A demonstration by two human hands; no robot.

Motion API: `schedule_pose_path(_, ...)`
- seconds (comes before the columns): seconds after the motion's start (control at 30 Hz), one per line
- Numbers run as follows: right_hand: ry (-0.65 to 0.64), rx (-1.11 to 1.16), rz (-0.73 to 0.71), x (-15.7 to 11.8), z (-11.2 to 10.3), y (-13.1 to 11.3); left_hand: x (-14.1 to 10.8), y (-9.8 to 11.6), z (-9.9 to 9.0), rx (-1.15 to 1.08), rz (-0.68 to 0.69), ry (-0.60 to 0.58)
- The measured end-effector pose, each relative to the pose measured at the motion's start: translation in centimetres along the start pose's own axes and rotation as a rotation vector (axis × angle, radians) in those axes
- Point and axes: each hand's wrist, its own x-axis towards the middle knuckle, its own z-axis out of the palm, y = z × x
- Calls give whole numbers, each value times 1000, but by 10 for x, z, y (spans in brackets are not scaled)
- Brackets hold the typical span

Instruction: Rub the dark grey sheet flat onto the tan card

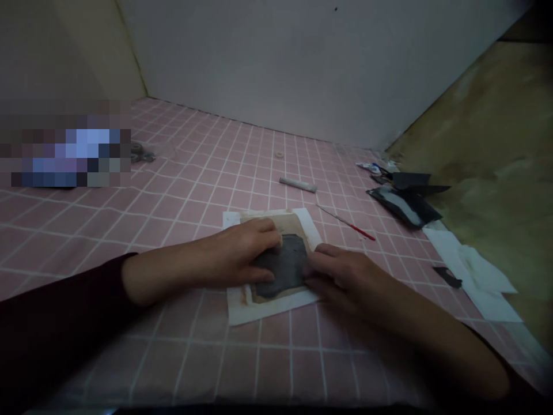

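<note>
A thin dark grey piece [287, 268] with uneven edges lies flat on a brown sheet [298, 223], which rests on white paper [242, 316]. From the left, my left hand [246, 253] holds the piece down, its fingers bent over the upper left part and its thumb on the lower left. The fingers of my right hand [339, 271] close on the piece's right edge, and their tips are partly hidden in shadow. Beyond the paper lie a thin tool with a red handle [362, 231] and a grey tube-like stick [298, 185].
The table has a pink cloth with white grid lines [199, 167]. On the right are black sheets and pouches [406, 202], white papers [488, 276] and a small black scrap [448, 276]. A small ring [279, 154] lies farther back, before a grey wall. The far left is blurred out.
</note>
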Motion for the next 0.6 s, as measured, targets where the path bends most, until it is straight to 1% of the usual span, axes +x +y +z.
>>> schedule_pose_path(0.1, 67, -19, -67, 4, 8, -5, 0, -1, 1, -6, 5, 7)
schedule_pose_path(0.17, 51, -40, -114, 5, 10, -6, 1, 0, 1, -5, -2, 8)
schedule_pose_path(0.2, 27, -45, -115, 4, 9, -4, 1, 0, 1, -1, -13, 2)
schedule_pose_path(0.27, -3, -48, -67, 1, 4, 1, 1, 1, 0, 8, -34, -9)
schedule_pose_path(0.37, 37, -41, 5, 0, 1, 5, 1, 2, -1, 4, -31, -17)
schedule_pose_path(0.47, 95, -15, -73, 6, 9, 2, 0, 1, -1, 0, -20, -10)
schedule_pose_path(0.53, 103, 8, -126, 8, 12, 1, -1, 1, 0, -5, -18, -5)
schedule_pose_path(0.6, 84, 1, -99, 7, 9, 5, -1, 1, 0, -9, -22, -7)
